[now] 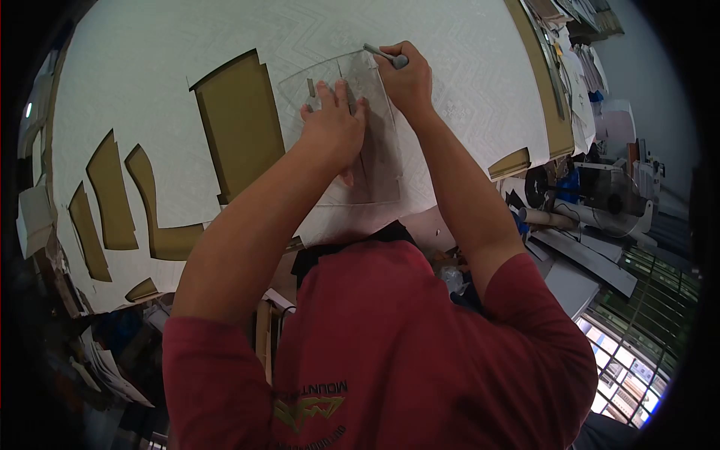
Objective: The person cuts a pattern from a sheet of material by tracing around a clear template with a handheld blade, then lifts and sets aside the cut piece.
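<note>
My left hand (335, 124) lies with its fingers spread on a clear, greyish pattern template (379, 154), pressing it against a white patterned sheet (457, 82). In my right hand (409, 79) is a slim grey pen-like tool (381, 53), gripped between thumb and fingers. Its narrow end is at the template's upper right corner; I cannot make out the exact tip. The template has a curved top edge, a dark line down its middle and a small slot near my left fingertips. My left palm and wrist hide part of it.
Left of the template, a large cut-out (236, 124) in the sheet shows the olive-brown surface beneath. Several smaller cut-outs, one of them curved (142, 191), lie farther left. Papers hang at the right, near a fan (611, 191). My body is against the table's near edge.
</note>
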